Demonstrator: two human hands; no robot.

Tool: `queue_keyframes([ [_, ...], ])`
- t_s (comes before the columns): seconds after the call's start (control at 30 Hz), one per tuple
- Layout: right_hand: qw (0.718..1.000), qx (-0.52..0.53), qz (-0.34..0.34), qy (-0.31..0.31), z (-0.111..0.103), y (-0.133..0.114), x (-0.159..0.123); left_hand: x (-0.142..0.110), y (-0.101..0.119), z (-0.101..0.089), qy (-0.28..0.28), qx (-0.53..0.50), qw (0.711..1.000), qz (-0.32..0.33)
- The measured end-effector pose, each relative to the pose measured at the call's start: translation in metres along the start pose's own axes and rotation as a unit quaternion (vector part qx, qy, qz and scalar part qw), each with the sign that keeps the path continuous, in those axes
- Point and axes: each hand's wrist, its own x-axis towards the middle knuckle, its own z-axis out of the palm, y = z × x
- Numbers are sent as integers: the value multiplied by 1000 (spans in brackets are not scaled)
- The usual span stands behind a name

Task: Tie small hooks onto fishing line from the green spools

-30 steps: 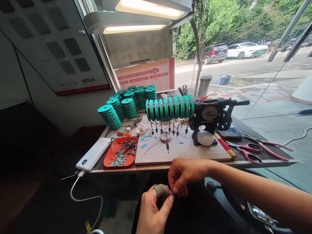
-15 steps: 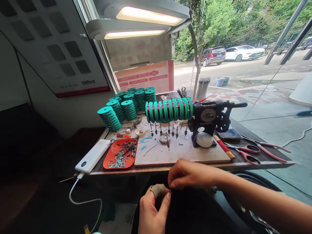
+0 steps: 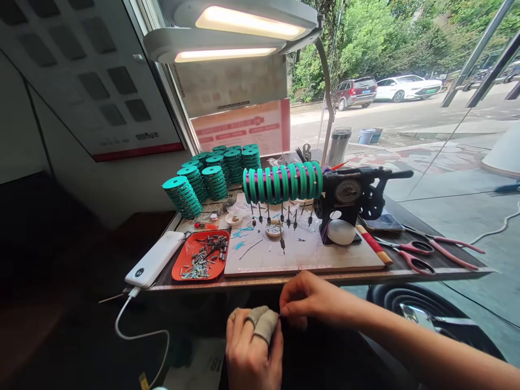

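My left hand (image 3: pixel 257 346), with beige wraps on its fingers, is closed below the table's front edge. Thumb and fingers pinch around something small and dark that I cannot make out. Close on its right, my right hand (image 3: pixel 306 298) is also closed, fingertips pinched at the same spot. What it grips is hidden. Beyond both hands lies a pale board (image 3: pixel 247 265). Over it, a row of green spools (image 3: pixel 280 184) with purple line sits on a black hand-cranked winder (image 3: pixel 345 192). Several small dark weights (image 3: pixel 283 244) dangle beneath the spools.
A red tray (image 3: pixel 217 268) of metal parts and a white power bank (image 3: pixel 154 260) stand left. Stacks of green spools (image 3: pixel 213 181) are behind. A small bead dish (image 3: pixel 274 234) sits on the board. Scissors (image 3: pixel 414 257) and pliers (image 3: pixel 455 254) lie right; a lamp (image 3: pixel 244 40) hangs above.
My left hand has rolled over, so its back and wrapped fingers now show. My right hand stays near the same place, still pinching. The things on the table have not visibly moved.
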Motion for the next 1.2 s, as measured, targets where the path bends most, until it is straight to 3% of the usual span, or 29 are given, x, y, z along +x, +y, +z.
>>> queue_keyframes([
  [0.27,1000,10,1,-5,-1,2,0,2,1,0,21,-16,1000,-13],
  [0.37,1000,-15,-12,0,0,1,-2,4,4,-1,-7,-92,990,-108],
  [0.43,998,-46,-28,13,2,-1,-4,6,6,-3,-78,-197,948,-236],
  [0.5,995,-87,-49,30,3,-3,-8,7,6,-6,-148,-293,876,-352],
  [0.57,988,-132,-70,45,5,-6,-11,8,6,-8,-174,-349,815,-429],
  [0.63,980,-172,-87,50,6,-8,-13,9,5,-9,-169,-385,774,-474],
  [0.8,961,-246,-114,53,8,-8,-15,16,4,-7,-161,-495,702,-486],
  [0.93,954,-265,-127,53,9,-8,-16,15,2,0,-168,-540,670,-480],
  [1.2,978,-178,-107,24,8,-5,-17,9,4,2,-164,-621,585,-495],
])
